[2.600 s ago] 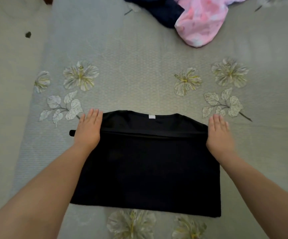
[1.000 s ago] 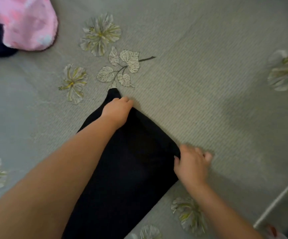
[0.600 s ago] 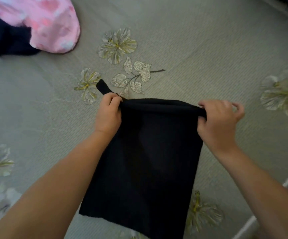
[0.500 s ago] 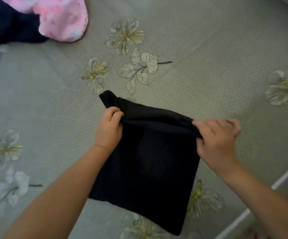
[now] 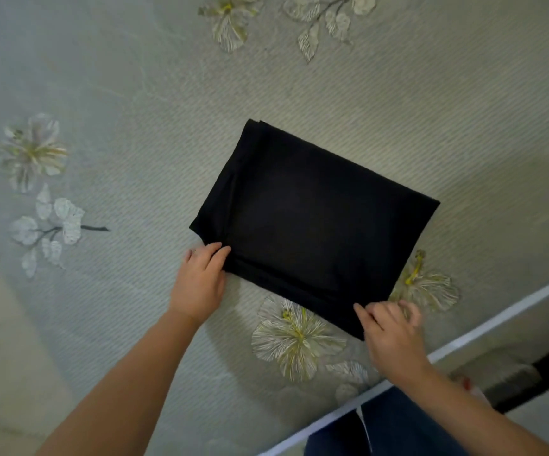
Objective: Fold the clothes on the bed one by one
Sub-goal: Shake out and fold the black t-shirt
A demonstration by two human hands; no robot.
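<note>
Fingers of left hand (image 5: 197, 284) are pinching the near-left corner of the black garment (image 5: 312, 225); right hand (image 5: 390, 334) fingers are curling on the near-right corner, grip depth unclear. Garment is lying as a folded rectangle on the bedsheet (image 5: 135, 143), centre frame, long edge running 10 to 4 o'clock. Judgement: both hands should be aligning layered edges, pressing flat, then releasing evenly.

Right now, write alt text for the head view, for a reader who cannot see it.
A black garment, folded into a flat rectangle, lies on a grey-green bedspread printed with pale flowers. The left hand touches its near left corner and the right hand is at its near right corner. The bed's white edge runs along the lower right.
</note>
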